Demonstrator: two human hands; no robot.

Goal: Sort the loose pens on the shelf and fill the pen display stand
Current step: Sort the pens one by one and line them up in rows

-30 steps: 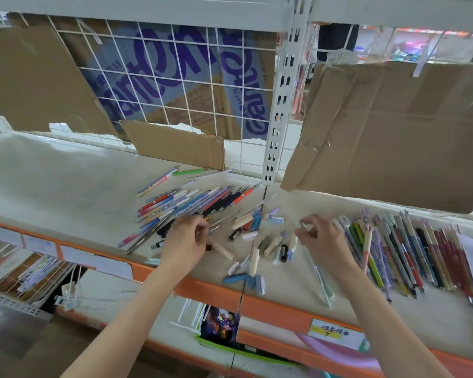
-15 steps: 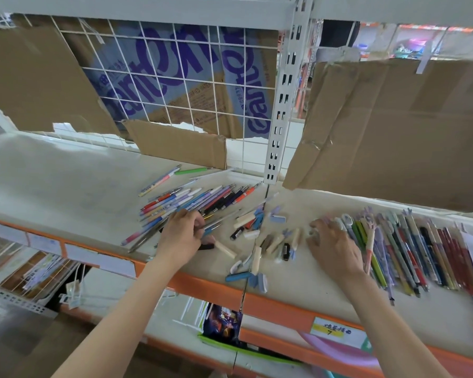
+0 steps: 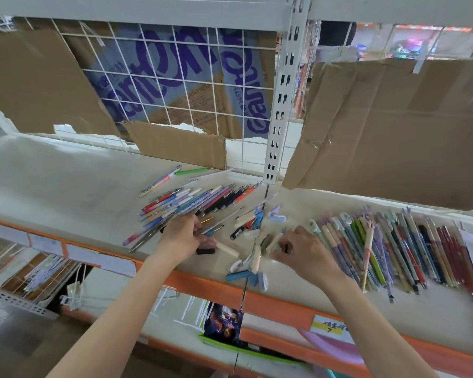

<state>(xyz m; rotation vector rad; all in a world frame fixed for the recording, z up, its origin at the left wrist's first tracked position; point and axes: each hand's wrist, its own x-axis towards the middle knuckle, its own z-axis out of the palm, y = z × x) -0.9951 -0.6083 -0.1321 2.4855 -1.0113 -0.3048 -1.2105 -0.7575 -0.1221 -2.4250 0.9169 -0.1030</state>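
**Pens spread on the shelf, both hands among them**

Here, the shelf (image 3: 66, 192) fills the middle of the frame, a pale board with an orange front rail running from the left edge down to the lower right. Behind it, sheets of brown cardboard (image 3: 393, 126) hang in the upper right and upper left, and a white wire grid (image 3: 175, 77) in the upper centre shows a printed carton through its squares. A white slotted upright (image 3: 281, 99) splits the two bays.

On the right half of the board lies the long row of pens (image 3: 410, 249) — laid side by side, roughly parallel, reaching from centre right almost to the right edge. Left of centre sits a second fan of loose pens (image 3: 191, 200), red, blue, purple and black, with a green pen (image 3: 191, 171) and a pastel one apart above them. Between the two groups, around the seam in the board, lie scattered caps and short pen parts (image 3: 253, 219), blue and cream.

Below the rail, lower centre, a green-edged tray (image 3: 246, 350) on the lower shelf holds a dark printed packet; what else it holds cannot be told.

The left hand (image 3: 182, 238) rests at the near end of the loose fan, fingers curled round thin pens. The right hand (image 3: 306, 255) lies at centre, its fingers bent and pinching a small pale part — just left of the long row.
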